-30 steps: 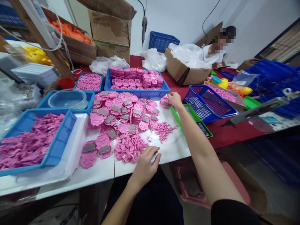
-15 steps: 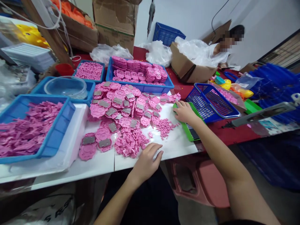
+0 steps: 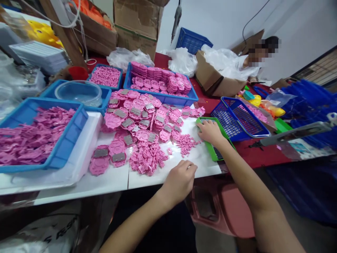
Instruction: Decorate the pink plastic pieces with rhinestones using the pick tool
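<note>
My right hand [image 3: 211,132] lies over the near-left edge of a narrow green tray [image 3: 228,137] holding small dark and silvery parts. Its fingers bend down into the tray, slightly apart; nothing shows in them. Close to the table's front edge, my left hand [image 3: 181,179] hovers with loosely curled fingers and a small gap at the thumb; no object is visible in it. Just beyond it are a heap of small pink plastic pieces [image 3: 147,158] and a scatter of pink pegs [image 3: 186,144]. Behind them rises a pile of pink scalloped casings [image 3: 137,109] with grey metal plates.
Blue bins [image 3: 70,140] of pink parts line the left and back. On the right are a blue basket [image 3: 240,121] and a grey power screwdriver [image 3: 295,135]. Another screwdriver [image 3: 177,21] hangs above. A person [image 3: 242,63] sits behind an open cardboard box [image 3: 223,84].
My right hand has left the pink casings at the back and come down to the green tray, which has shifted. My left hand has moved right and its fingers have curled more.
</note>
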Available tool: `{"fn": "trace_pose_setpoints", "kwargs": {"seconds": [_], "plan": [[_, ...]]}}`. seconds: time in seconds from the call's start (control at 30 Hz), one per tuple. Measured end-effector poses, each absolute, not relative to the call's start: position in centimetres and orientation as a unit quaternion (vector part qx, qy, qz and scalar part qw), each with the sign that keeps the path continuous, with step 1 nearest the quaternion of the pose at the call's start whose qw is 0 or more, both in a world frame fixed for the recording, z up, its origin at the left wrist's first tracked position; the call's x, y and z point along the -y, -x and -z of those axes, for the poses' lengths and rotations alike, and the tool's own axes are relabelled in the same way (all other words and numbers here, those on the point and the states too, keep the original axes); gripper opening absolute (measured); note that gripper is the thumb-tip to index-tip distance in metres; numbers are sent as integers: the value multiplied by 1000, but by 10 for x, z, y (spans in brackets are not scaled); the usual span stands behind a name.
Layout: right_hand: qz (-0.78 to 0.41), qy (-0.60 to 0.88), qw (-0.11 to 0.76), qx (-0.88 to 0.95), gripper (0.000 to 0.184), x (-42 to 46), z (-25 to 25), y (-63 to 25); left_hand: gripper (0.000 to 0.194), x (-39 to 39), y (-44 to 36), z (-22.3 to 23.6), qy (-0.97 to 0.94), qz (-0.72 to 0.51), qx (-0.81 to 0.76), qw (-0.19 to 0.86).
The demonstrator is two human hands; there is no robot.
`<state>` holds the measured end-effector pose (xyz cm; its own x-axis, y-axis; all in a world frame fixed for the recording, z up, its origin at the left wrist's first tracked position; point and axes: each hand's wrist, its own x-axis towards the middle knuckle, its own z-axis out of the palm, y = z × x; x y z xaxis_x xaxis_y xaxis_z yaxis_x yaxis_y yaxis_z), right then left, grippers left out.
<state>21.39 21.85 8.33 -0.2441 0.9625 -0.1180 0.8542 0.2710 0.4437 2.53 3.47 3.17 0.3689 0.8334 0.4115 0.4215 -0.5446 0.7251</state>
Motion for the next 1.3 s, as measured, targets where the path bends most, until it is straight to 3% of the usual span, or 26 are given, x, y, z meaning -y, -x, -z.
{"fn": "trace_pose_setpoints", "kwargs": {"seconds": [0.13, 0.57, 0.97, 1.3], "plan": [[-145, -584, 177, -779, 46, -219, -87, -217, 24, -66, -59, -61, -846, -227, -446, 183], [-101, -607, 102, -781, 55, -224, -98, -238, 76, -181, -118, -41, -830, -64, -508, 222], [-88, -613, 87, -781, 49, -224, -108, -242, 114, -217, -126, -41, -870, -35, -435, 230], [-97, -622, 95, -771, 52, -225, -119, -244, 128, -226, -127, -41, -887, -42, -399, 228]]}}
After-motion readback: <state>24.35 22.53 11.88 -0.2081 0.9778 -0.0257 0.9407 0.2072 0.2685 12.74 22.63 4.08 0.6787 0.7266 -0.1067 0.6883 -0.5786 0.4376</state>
